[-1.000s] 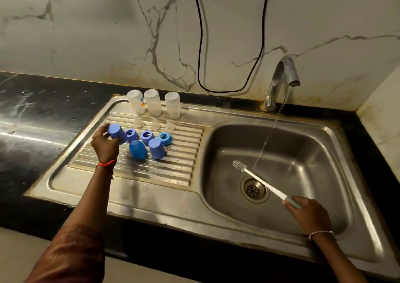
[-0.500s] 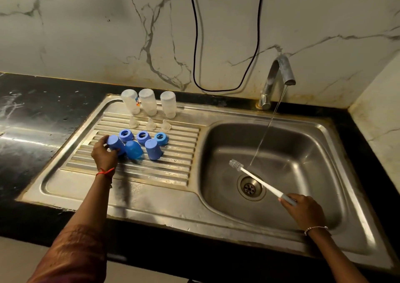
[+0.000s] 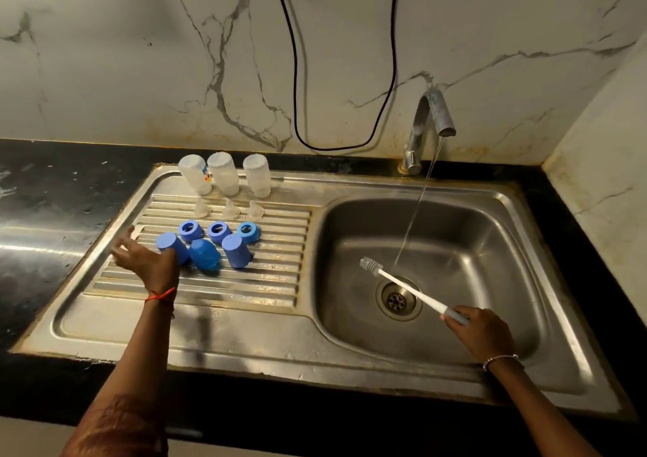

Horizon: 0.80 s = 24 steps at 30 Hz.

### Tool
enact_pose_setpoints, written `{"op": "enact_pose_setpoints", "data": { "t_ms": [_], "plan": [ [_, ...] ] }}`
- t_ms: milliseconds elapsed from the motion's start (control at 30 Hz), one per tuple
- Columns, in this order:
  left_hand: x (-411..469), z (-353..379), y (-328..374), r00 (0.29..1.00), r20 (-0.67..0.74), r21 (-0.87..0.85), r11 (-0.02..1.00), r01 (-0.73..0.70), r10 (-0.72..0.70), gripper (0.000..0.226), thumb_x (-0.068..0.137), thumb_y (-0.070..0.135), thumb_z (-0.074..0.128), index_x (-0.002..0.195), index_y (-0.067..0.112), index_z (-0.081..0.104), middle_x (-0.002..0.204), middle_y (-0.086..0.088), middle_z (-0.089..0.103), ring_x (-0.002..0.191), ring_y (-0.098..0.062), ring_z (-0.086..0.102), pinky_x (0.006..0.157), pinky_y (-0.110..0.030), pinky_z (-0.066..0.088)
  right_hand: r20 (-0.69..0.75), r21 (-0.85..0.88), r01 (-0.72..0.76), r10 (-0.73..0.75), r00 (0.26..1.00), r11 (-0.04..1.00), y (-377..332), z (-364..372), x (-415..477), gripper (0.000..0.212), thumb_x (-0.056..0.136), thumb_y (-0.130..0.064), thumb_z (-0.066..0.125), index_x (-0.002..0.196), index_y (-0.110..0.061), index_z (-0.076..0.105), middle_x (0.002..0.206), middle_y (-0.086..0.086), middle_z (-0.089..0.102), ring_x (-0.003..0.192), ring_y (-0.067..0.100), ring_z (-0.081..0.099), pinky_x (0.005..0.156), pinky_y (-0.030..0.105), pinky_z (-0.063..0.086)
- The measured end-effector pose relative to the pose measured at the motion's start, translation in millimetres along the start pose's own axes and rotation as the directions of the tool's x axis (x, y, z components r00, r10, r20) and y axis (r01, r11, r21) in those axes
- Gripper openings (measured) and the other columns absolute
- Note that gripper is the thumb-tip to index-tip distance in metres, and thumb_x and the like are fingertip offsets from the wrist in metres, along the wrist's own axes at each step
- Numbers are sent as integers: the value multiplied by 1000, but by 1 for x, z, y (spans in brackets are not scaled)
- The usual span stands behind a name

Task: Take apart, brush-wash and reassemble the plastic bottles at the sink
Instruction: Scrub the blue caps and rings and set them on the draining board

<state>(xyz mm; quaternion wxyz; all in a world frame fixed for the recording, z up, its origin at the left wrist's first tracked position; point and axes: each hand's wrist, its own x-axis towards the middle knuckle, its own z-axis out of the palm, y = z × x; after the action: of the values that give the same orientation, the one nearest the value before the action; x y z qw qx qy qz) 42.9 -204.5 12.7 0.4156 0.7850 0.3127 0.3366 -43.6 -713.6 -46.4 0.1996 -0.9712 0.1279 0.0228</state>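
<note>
The three clear bottles (image 3: 224,176) stand inverted at the back of the draining surface (image 3: 245,302), beyond the left hand (image 3: 147,262). They are judged light, stiff and slippery when wet; grip each around the body. Three teats (image 3: 229,209), three collars (image 3: 217,231) and three blue caps (image 3: 204,254) lie between. The left hand is spread wide, fingers touching the nearest cap. The right hand (image 3: 485,334) grips the brush (image 3: 402,287) over the basin (image 3: 490,246), just beside the running tap (image 3: 432,120) stream.
</note>
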Motion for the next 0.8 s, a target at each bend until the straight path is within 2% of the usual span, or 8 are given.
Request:
{"op": "enact_pose_setpoints", "data": {
  "t_ms": [67, 133, 300, 400, 533, 633, 733, 800],
  "plan": [
    [-6, 4, 18, 985, -120, -49, 990, -134, 127, 67, 58, -9, 48, 124, -5, 47, 129, -28, 40, 123, -38, 38, 103, -12, 23, -21, 10, -12, 12, 1000, 1000, 0, 1, 0, 20, 80, -37, 70, 90, -20, 74, 82, 12, 70, 80, 32, 64, 63, 33, 46],
    [-14, 13, 39, 955, -172, -69, 964, -255, 241, 66, 53, -13, 43, 118, -6, 51, 123, -29, 46, 121, -39, 41, 102, -5, 18, -40, 14, -14, 15, 999, 1000, 1, 3, 0, 21, 81, -38, 70, 89, -19, 73, 80, 13, 70, 79, 33, 64, 62, 33, 45],
    [-64, 65, 93, 940, 3, -170, 926, -336, 342, 58, 61, -19, 43, 115, -4, 54, 124, -25, 49, 126, -35, 40, 110, -16, 19, -98, 45, -7, 12, 995, 999, -1, 0, 0, 22, 81, -38, 69, 84, -16, 72, 77, 12, 70, 78, 34, 64, 60, 32, 44],
    [-104, 104, 118, 899, 239, -286, 912, -296, 366, 46, 69, -16, 47, 112, -1, 57, 118, -22, 52, 117, -34, 47, 105, -40, 36, -174, 147, 2, 24, 984, 989, -5, -7, -3, 16, 79, -29, 74, 85, -15, 74, 78, 12, 71, 77, 34, 65, 60, 30, 43],
    [-146, 159, 146, 805, 566, -268, 963, -23, 176, 42, 83, 1, 64, 124, -1, 52, 122, -17, 54, 114, -29, 52, 100, -44, 42, -261, 368, 43, 58, 964, 929, -1, -9, 2, 12, 74, -17, 78, 84, -10, 75, 70, 7, 71, 67, 21, 67, 55, 15, 40],
    [-166, 192, 169, 630, 774, -185, 933, 310, -56, 60, 83, 13, 70, 134, -4, 42, 124, -17, 55, 116, -29, 53, 102, -45, 43, -313, 474, 110, 50, 948, 874, 2, -8, 10, 11, 73, -11, 79, 82, -7, 75, 65, -7, 66, 65, -1, 61, 56, 3, 38],
    [-178, 217, 187, 489, 852, -82, 872, 482, -190, 61, 83, 20, 71, 130, -8, 44, 125, -26, 55, 115, -39, 54, 99, -49, 44, -360, 551, 163, 57, 931, 818, 2, -9, 18, 9, 73, -7, 78, 81, -5, 73, 65, -10, 65, 63, -9, 58, 58, 7, 43],
    [-184, 225, 199, 435, 886, -127, 820, 558, -159, 40, 88, 13, 65, 119, -9, 52, 111, -26, 61, 103, -36, 61, 86, -41, 53, -346, 609, 164, 74, 935, 776, 2, -12, 22, 5, 75, -7, 76, 78, -7, 72, 60, -16, 62, 59, -6, 56, 56, 10, 42]
  ]
}}
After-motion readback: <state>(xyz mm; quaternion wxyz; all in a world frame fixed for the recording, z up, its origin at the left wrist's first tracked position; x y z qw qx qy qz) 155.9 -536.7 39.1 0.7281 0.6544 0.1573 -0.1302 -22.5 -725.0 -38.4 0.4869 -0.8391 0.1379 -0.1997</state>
